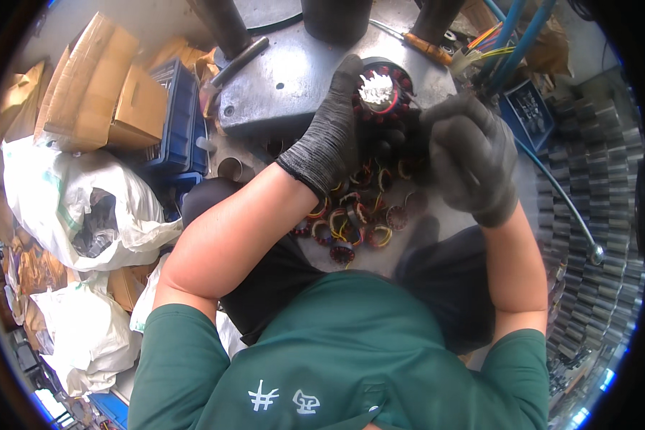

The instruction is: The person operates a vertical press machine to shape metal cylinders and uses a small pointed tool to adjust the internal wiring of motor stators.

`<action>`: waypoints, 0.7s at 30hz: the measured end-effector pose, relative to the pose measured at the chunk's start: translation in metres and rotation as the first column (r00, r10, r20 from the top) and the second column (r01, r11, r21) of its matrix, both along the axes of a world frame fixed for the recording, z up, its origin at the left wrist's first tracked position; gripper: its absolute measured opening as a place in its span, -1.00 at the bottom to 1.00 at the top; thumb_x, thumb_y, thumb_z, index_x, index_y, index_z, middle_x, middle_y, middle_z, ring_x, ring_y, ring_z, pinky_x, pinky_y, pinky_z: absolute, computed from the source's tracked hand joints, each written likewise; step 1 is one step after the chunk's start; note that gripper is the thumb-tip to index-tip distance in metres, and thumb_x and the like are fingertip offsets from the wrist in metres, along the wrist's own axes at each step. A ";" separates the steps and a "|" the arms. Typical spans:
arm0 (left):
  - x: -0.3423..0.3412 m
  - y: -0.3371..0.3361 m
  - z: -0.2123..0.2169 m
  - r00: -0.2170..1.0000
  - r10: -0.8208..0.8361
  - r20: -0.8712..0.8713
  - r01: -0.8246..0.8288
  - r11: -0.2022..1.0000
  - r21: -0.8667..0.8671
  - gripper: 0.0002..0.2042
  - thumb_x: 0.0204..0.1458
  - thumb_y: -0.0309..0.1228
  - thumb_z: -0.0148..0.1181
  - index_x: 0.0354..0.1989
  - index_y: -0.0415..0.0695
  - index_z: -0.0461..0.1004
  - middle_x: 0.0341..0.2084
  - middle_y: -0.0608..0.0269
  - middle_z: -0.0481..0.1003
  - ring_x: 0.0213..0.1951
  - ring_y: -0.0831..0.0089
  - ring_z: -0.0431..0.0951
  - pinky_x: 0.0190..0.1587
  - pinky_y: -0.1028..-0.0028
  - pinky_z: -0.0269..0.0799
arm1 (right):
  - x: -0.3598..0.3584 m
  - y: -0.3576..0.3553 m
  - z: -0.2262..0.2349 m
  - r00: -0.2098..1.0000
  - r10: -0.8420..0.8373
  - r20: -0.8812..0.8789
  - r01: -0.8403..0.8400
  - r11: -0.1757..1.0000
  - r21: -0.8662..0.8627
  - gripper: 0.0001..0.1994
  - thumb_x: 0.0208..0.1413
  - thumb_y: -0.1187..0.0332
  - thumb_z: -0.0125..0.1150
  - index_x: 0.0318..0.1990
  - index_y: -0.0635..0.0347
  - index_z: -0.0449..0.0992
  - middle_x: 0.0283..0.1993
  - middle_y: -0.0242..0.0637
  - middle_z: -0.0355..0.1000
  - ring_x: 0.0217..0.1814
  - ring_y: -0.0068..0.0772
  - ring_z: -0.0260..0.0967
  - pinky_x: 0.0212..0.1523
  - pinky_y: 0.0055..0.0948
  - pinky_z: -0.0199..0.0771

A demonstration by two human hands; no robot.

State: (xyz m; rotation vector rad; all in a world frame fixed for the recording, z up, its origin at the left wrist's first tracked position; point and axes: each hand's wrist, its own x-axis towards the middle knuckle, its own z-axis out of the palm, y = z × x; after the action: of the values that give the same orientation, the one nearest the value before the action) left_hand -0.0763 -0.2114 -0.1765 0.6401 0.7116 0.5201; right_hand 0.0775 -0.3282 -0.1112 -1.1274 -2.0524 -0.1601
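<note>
Grey knit covered the left hand [330, 125], which was clamped on the near-left side of a dark coil ring [396, 92], its thumb along the rim and its other fingers mostly out of sight. The ring was at the near edge of the tabletop, between the two hands; white stuff [377, 87] sat in its middle, with a loop of red wire just below.

The right hand [473, 154], gloved in the same dark grey, was just right of the ring, its fingers curled in. It was blurred, so whether it was pinching something I could not tell.

Under the hands, a pile of smaller coil rings [342, 253] with yellow and red wires lay on the floor between the person's knees. Beyond the hands, the shiny metal tabletop [294, 79] carried a thick dark post [337, 18] and a tool with a wooden handle [428, 49]; a metal bar [238, 63] slanted at its left side.

Further right were blue hoses [512, 36], a blue tray [511, 115] of small metal pieces and curved rows of grey metal parts [598, 215], with a thin hose [565, 193] in front of them. To the left stood a blue crate [186, 107], cardboard boxes [136, 107] and two white bags [129, 215], one nearer the person than the other.
</note>
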 end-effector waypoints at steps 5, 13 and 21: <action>-0.011 0.024 0.000 0.999 0.001 -0.048 -0.011 0.980 -0.200 -0.13 0.14 0.54 -0.31 0.02 -0.06 0.55 -0.32 0.20 0.63 -0.37 0.37 0.62 -0.42 0.42 0.48 | -0.008 -0.015 0.003 0.973 0.079 -0.218 -0.075 0.997 0.025 -0.87 0.08 0.66 0.21 -0.25 0.24 0.49 -0.16 -0.13 0.55 -0.29 -0.31 0.55 -0.27 -0.41 0.58; -0.017 0.019 0.014 0.995 -0.025 0.097 0.046 0.975 -0.218 -0.05 0.14 0.56 -0.36 0.19 -0.11 0.47 -0.15 0.04 0.60 -0.22 0.22 0.64 -0.37 0.32 0.54 | 0.014 -0.006 -0.015 0.840 -0.075 -0.537 0.013 0.993 -0.119 -0.87 0.17 0.69 0.20 -0.21 0.27 0.51 -0.10 -0.13 0.57 -0.07 -0.28 0.60 -0.02 -0.35 0.61; -0.017 0.017 0.009 0.987 -0.052 0.155 0.087 0.971 -0.223 0.00 0.08 0.61 -0.31 0.23 -0.11 0.46 -0.09 0.00 0.62 -0.16 0.20 0.65 -0.22 0.24 0.57 | 0.019 -0.011 -0.004 0.942 -0.180 -0.284 0.174 0.984 -0.045 -0.78 0.15 0.67 0.32 -0.07 0.24 0.63 -0.06 -0.17 0.57 -0.03 -0.23 0.59 0.02 -0.36 0.59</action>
State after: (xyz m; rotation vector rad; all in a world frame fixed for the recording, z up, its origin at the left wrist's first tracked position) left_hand -0.0930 -0.1940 -0.1673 0.4042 0.5961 0.4083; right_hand 0.0965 -0.3396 -0.1153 -1.2682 -1.6998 -0.0608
